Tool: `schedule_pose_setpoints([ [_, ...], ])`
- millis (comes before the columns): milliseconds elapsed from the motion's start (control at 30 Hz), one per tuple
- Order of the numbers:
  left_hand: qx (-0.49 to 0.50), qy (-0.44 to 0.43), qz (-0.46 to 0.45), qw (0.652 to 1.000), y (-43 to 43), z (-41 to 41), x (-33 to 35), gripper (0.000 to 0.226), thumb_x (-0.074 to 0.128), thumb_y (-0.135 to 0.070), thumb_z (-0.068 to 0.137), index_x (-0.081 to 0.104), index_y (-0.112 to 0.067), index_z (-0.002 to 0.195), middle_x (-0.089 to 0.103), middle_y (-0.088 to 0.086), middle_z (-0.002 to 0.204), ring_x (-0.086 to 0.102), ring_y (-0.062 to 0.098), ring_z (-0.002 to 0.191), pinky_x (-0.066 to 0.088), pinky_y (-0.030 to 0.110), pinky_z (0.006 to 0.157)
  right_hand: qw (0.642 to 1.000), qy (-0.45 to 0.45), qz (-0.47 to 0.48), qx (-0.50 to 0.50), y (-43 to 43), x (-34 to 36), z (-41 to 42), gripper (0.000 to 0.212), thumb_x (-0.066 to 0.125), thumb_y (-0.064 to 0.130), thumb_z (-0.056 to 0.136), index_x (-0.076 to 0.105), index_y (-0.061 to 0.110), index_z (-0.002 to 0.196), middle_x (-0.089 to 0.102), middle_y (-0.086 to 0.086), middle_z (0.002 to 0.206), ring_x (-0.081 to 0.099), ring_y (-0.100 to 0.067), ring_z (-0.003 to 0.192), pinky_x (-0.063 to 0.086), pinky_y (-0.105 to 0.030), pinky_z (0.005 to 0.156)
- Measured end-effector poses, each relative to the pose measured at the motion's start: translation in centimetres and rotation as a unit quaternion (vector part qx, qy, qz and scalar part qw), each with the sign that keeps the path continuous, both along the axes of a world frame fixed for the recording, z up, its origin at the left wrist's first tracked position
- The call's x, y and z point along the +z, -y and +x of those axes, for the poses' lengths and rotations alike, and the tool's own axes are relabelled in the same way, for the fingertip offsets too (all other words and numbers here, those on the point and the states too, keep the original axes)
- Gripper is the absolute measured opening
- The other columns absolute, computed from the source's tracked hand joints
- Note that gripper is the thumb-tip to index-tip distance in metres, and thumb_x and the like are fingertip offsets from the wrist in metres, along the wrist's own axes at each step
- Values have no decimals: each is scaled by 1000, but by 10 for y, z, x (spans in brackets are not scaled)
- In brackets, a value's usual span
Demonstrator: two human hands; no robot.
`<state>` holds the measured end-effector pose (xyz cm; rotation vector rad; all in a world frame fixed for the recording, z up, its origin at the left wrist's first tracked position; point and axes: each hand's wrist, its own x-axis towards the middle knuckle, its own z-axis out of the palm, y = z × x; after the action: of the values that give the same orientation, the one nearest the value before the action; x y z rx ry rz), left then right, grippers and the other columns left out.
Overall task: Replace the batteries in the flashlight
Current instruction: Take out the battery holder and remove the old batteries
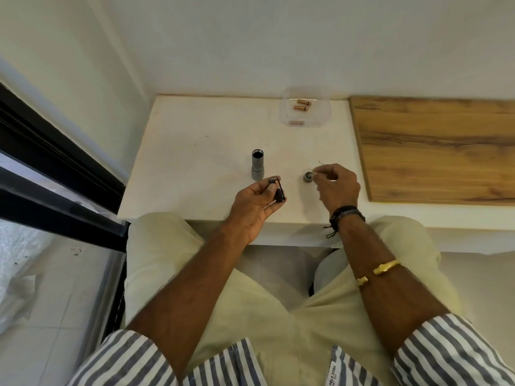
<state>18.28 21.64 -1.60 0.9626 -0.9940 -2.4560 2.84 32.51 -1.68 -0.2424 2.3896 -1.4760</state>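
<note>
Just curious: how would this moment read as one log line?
left hand: holds battery holder | right hand: at end cap, grip unclear | flashlight body: upright, open | batteries: in clear tub

Matt grey metal flashlight body [257,165], clear plastic tray [306,110], matt white tabletop [195,162], wood-grain board [434,146]

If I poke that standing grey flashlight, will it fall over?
Probably: the flashlight body stands upright on one end, so it looks tippy. Being round, it would likely roll afterwards. Its open top looks empty, so probably light.
</note>
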Motion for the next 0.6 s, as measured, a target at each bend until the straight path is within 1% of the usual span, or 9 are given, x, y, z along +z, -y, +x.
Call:
schedule_pose_setpoints([
  [67, 4, 24, -44, 999, 0, -1, 0, 20, 59, -4, 96, 69, -6, 113, 66, 15, 119, 63, 34, 115, 54, 48, 97, 992, 94, -53, 67, 3, 11, 16, 8, 74, 12, 86, 77, 16, 92, 75, 0, 83, 67, -14, 67, 56, -26, 56],
  [100, 2, 29, -67, 997, 0, -1, 0, 22, 59, -4, 95, 69, -7, 114, 67, 14, 118, 64, 32, 112, 54, 47, 97, 983, 138, -78, 95, 4, 15, 24, 8, 74, 11, 87, 77, 15, 93, 74, 0, 82, 67, -13, 65, 56, -25, 55],
  [133, -2, 28, -88, 996, -2, -1, 1, 23, 60, -3, 95, 69, -7, 115, 69, 12, 116, 67, 30, 109, 54, 46, 97, 974, 171, -97, 114, 4, 19, 32, 7, 74, 11, 87, 77, 14, 93, 73, 0, 80, 66, -12, 65, 57, -26, 56],
  [200, -8, 19, -118, 993, -3, 0, 1, 24, 61, -2, 94, 69, -7, 116, 73, 10, 112, 70, 29, 104, 56, 43, 94, 962, 209, -120, 131, 6, 25, 41, 8, 74, 12, 89, 76, 11, 97, 72, -2, 82, 66, -13, 70, 59, -28, 60],
  [300, -7, 23, -138, 990, -4, 1, 1, 29, 63, -3, 92, 66, -3, 121, 72, 10, 115, 70, 31, 105, 57, 43, 93, 953, 234, -148, 120, 7, 27, 46, 15, 74, 9, 89, 73, 4, 103, 68, -9, 86, 65, -19, 76, 62, -32, 68],
  [400, -13, 26, -148, 989, -5, 2, 1, 31, 64, -1, 92, 65, -2, 122, 71, 12, 116, 70, 30, 105, 56, 42, 94, 947, 250, -164, 117, 4, 26, 47, 13, 73, 5, 89, 72, 4, 102, 66, -10, 83, 64, -20, 78, 63, -37, 77],
  [600, -16, 36, -204, 978, -3, 3, 3, 31, 65, 1, 91, 67, -2, 121, 74, 8, 109, 73, 22, 99, 59, 34, 88, 938, 273, -175, 121, 7, 25, 48, 8, 69, 2, 90, 71, 7, 97, 64, -9, 79, 63, -17, 75, 64, -39, 80],
])
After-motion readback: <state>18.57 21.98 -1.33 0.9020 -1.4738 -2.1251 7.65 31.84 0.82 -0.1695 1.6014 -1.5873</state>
